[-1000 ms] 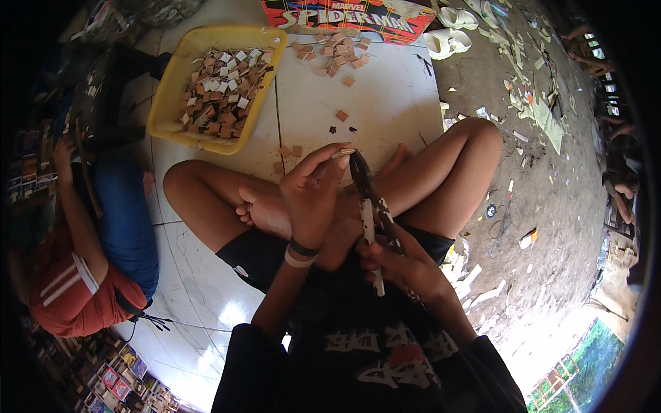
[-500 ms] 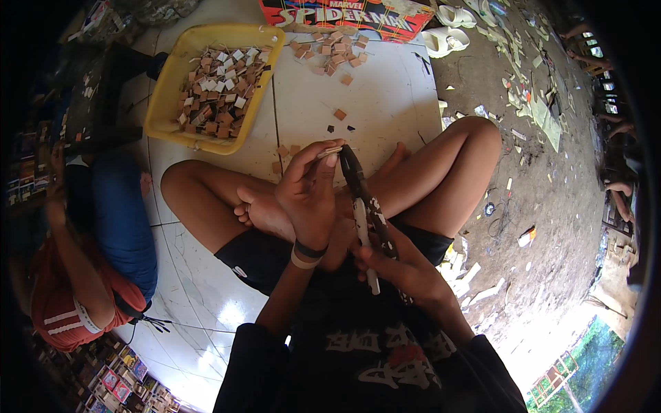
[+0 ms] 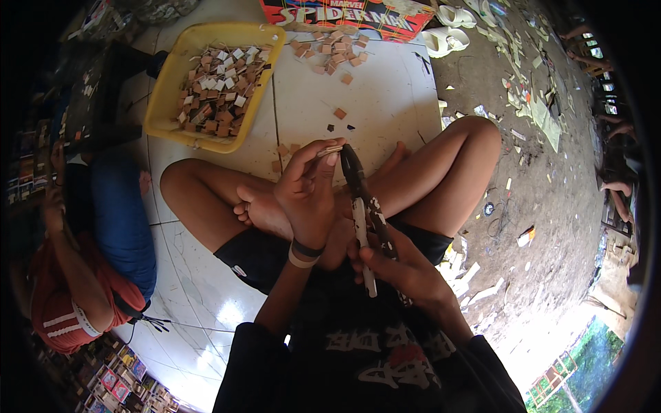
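Seated cross-legged on the white tiled floor (image 3: 358,103), you hold a thin pale strip (image 3: 331,149) pinched between thumb and fingertips of your left hand (image 3: 306,196), closed on it just at the nose of the pliers (image 3: 361,206), whose handles your right hand (image 3: 399,272) grips, fingers wrapped shut around them. The strip sits at about 11 o'clock from the pliers' tip, touching or nearly touching it; whether the jaws already bite cannot be told. To do this cut well, you should likely keep your fingertips clear of the nose, feed the strip square to the blades, and squeeze in one steady press. The yellow tray (image 3: 169,103) of small cut squares lies at 10 o'clock, with loose squares (image 3: 330,51) at 12 o'clock.
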Tool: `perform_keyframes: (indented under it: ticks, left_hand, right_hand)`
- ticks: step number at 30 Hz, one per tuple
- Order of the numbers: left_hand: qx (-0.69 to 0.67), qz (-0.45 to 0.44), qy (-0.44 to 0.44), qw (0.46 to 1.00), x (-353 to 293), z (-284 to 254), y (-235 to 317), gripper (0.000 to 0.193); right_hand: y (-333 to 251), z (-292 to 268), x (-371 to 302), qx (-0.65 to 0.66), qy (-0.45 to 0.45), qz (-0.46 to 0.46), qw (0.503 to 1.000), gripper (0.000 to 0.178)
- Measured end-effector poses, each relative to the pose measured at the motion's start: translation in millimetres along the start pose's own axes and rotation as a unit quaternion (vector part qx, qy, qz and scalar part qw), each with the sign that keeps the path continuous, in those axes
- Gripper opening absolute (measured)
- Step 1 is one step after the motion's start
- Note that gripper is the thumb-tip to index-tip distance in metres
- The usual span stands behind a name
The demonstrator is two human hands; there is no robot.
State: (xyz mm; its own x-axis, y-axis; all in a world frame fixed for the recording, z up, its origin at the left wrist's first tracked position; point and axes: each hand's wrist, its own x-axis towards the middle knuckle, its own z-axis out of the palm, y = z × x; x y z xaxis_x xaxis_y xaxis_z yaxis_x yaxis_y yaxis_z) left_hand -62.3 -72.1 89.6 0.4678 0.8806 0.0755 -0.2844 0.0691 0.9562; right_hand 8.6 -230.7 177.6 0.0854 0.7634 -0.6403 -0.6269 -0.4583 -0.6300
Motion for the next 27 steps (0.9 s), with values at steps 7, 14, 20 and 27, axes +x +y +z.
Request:
perform_keyframes:
  ticks: [7,14,20,27]
  left_hand:
    - [0.013,0.004,-0.003,1.0,0.6,-3.6,-0.6,0.02]
    - [-0.013,-0.014,0.024,1.0,-3.4,-4.0,3.2,0.022]
    - [0.088,-0.015,0.052,0.995,-10.2,-3.9,2.9,0.021]
    - [0.064,-0.072,0.062,0.993,3.7,-15.6,17.4,0.026]
  right_hand:
    - [4.4,-2.9,0.4,0.044,-0.017,-0.007,0.999,0.043]
    - [29.8,4.8,26.3,-0.393,0.184,-0.228,0.872,0.064]
    - [30.0,1.9,22.6,-0.442,0.2,-0.172,0.857,0.059]
    - [28.7,-6.2,28.2,-0.396,0.218,-0.25,0.856,0.069]
